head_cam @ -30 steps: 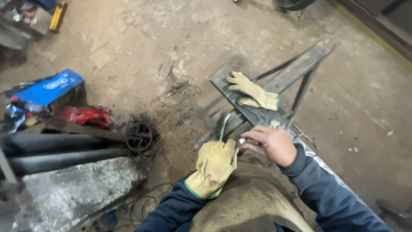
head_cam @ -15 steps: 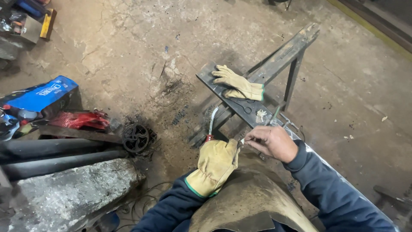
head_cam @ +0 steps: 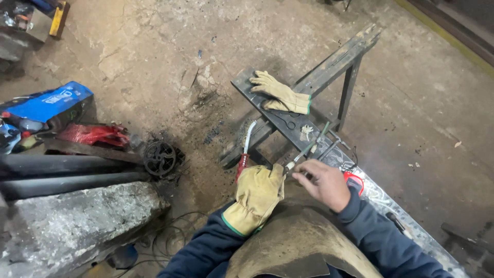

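Note:
My left hand (head_cam: 256, 194) wears a tan leather glove and grips a thin metal tool (head_cam: 303, 150) by its lower end, near my knee. My bare right hand (head_cam: 325, 183) pinches the same tool beside the glove, fingers closed on it. The tool points up toward a dark steel bench (head_cam: 278, 116). The matching loose glove (head_cam: 280, 93) lies flat on the bench top. A wire brush with a red handle (head_cam: 244, 149) leans against the bench just left of my gloved hand. A brown leather apron (head_cam: 296, 247) covers my lap.
A blue box (head_cam: 49, 103) and red cloth (head_cam: 92, 134) lie at the left, beside dark pipes (head_cam: 67, 172), a small black wheel (head_cam: 159, 157) and a concrete block (head_cam: 77, 216). A shiny metal strip (head_cam: 391, 206) runs along my right arm. Cables coil on the dirty floor.
The view has shifted slightly, so the bench and loose glove sit higher in the picture. Both hands stay together on the thin tool, barely moving.

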